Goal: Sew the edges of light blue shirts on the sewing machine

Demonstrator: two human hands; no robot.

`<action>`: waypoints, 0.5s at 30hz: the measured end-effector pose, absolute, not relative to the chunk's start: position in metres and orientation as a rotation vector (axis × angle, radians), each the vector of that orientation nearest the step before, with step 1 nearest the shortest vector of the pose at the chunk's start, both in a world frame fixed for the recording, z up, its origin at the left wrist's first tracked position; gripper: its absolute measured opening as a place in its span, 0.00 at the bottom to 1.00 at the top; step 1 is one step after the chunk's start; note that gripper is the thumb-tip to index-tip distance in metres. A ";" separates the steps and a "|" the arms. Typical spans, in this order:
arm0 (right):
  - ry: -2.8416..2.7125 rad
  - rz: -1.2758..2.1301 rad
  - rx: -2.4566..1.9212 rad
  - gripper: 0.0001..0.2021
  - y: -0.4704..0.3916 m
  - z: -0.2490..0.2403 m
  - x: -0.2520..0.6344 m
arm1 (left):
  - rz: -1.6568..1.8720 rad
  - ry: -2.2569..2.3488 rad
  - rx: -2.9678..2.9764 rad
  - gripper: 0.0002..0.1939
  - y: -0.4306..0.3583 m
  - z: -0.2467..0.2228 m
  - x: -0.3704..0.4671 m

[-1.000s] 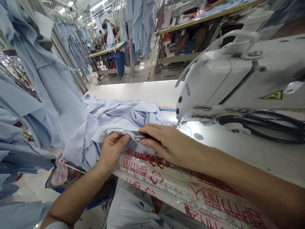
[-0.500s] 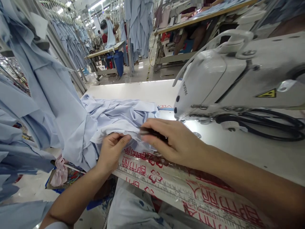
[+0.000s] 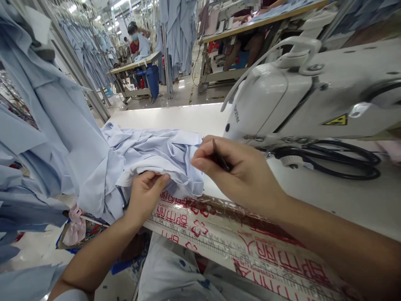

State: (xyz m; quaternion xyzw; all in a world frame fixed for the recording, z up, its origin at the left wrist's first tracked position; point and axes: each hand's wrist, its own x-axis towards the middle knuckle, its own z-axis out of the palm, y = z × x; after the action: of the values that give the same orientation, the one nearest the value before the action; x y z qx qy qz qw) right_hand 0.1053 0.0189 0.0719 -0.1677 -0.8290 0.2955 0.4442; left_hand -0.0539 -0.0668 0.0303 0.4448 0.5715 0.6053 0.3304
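A light blue garment (image 3: 156, 144) lies bunched on the white table, its left part hanging over the edge. My left hand (image 3: 145, 192) pinches the pale folded edge of this cloth between thumb and fingers. Just right of the cloth, my right hand (image 3: 232, 167) is raised with its fingertips pressed together. A small dark tool (image 3: 221, 155) is held in its curled fingers; most of it is hidden by the hand, so its kind is unclear.
A white sewing machine (image 3: 300, 92) stands at the right, with a coiled black cable (image 3: 347, 167) beneath. A measuring tape strip (image 3: 219, 246) with red print runs along the front edge. Blue garments (image 3: 59, 108) hang at left. Behind, a person (image 3: 135, 44) sits at another table.
My right hand has lifted away from the cloth edge, and its fingertips have come together around the tool. My left hand keeps its pinch. The view has shifted slightly.
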 end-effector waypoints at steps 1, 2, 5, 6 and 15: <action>-2.050 0.727 -0.394 0.11 0.020 0.072 0.106 | 1.598 1.476 1.133 0.06 -0.066 0.030 -0.054; -2.059 0.710 -0.362 0.11 0.021 0.071 0.105 | 1.606 1.460 1.111 0.07 -0.065 0.029 -0.055; -2.155 0.626 -0.280 0.06 0.023 0.060 0.099 | 1.616 1.422 1.097 0.07 -0.064 0.030 -0.054; -2.194 0.592 -0.278 0.04 0.023 0.056 0.098 | 1.616 1.420 1.104 0.07 -0.064 0.031 -0.054; -2.298 0.848 -0.458 0.07 0.026 0.071 0.103 | 1.576 1.442 1.163 0.05 -0.066 0.032 -0.055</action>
State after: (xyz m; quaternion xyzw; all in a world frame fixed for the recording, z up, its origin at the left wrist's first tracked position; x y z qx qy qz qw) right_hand 0.1033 0.0256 0.0708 -0.1742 -0.8740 0.3225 0.3190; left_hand -0.0553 -0.0665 0.0320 0.4485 0.5560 0.6076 0.3473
